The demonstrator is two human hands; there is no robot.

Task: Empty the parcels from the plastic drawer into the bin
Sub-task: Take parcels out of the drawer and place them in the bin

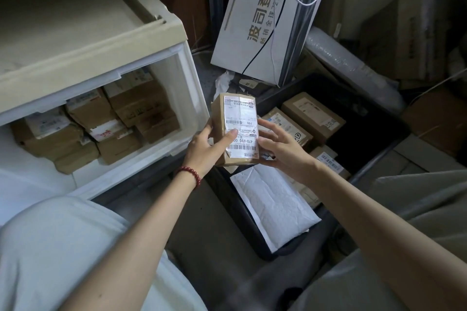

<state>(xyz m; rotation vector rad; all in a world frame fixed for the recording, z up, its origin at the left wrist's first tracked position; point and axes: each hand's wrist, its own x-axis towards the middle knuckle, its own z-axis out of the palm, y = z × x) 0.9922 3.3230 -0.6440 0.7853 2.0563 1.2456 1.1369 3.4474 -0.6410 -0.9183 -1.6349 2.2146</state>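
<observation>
Pale trousers on the person's knees filled the bottom of the view, and both bare forearms reached forward from them. Between the two hands a small cardboard parcel (235, 129) was held up, its white shipping label facing the camera (the label's print was upside down). Its left edge was gripped by the left hand (204, 148), thumb pressed flat across the label, with a red bead bracelet (190, 174) on that wrist. On the other side the right hand (280, 149) cupped the parcel's right edge and underside, its fingers spread and touching the box.

That parcel hung over the near-left corner of the black bin (252, 230), which sat on the floor to the right. Inside the bin lay a white padded mailer (273, 207) at the near end and several brown boxes (313, 115) farther in.

To the left stood the plastic drawer (187, 98), pulled open from its cream cabinet (75, 33), with more cardboard parcels (106, 126) packed against its back. Behind the bin a white carton with large printed characters (262, 20) leaned upright, with white and black cables trailing across it.
</observation>
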